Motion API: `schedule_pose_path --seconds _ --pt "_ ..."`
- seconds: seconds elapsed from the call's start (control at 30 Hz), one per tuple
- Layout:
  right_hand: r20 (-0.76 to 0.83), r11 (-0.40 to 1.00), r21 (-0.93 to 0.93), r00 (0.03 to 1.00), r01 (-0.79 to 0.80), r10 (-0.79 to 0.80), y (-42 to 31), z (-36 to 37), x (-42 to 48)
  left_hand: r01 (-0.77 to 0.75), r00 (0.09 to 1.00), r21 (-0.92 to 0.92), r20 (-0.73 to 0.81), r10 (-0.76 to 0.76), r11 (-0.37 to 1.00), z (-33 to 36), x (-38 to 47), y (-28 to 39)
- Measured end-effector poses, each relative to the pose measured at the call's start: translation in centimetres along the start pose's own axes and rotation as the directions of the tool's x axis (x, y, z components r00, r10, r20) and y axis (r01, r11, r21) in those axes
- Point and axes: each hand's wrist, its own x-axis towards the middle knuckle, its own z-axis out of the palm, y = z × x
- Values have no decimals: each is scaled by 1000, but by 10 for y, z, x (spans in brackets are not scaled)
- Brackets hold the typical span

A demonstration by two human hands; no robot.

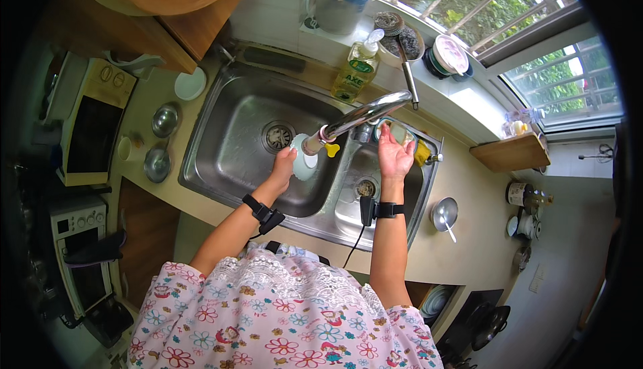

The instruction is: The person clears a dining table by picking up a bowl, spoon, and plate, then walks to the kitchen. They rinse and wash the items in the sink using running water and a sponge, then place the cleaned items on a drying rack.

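Note:
My left hand [283,168] grips the edge of a small pale bowl [304,162] over the large basin of the steel sink [236,113]. The bowl is tilted under the outlet of the chrome faucet [369,113], which carries a yellow tab [331,150]. Whether water runs cannot be told. My right hand [395,155] is raised palm up above the small basin, fingers apart and slightly curled, with nothing in it. Just beyond its fingers, behind the small basin, lie a round container [400,133] and a yellow cloth [421,153].
Metal bowls [165,120] and a white bowl [190,83] stand on the left counter. At right is a metal bowl [444,214] with a spoon. A dish soap bottle [355,70] and a tub with steel scourers [409,42] stand behind the faucet.

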Motion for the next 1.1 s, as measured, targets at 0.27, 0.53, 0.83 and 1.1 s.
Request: schedule_pose_path --seconds 0.27,0.53,0.83,1.1 --pt "37 995 -68 997 68 -66 7 1 -9 25 998 3 -53 -25 1000 -3 11 -10" --pt "41 991 -99 995 93 -90 7 -10 -12 10 1000 77 -24 -8 997 -14 17 -22" --pt "94 744 -639 980 194 -174 47 -14 -33 -30 996 48 -82 33 998 -17 15 -27" --pt "-353 806 -559 935 -192 -22 170 -100 -15 -122 871 265 -433 231 957 -22 7 -33"
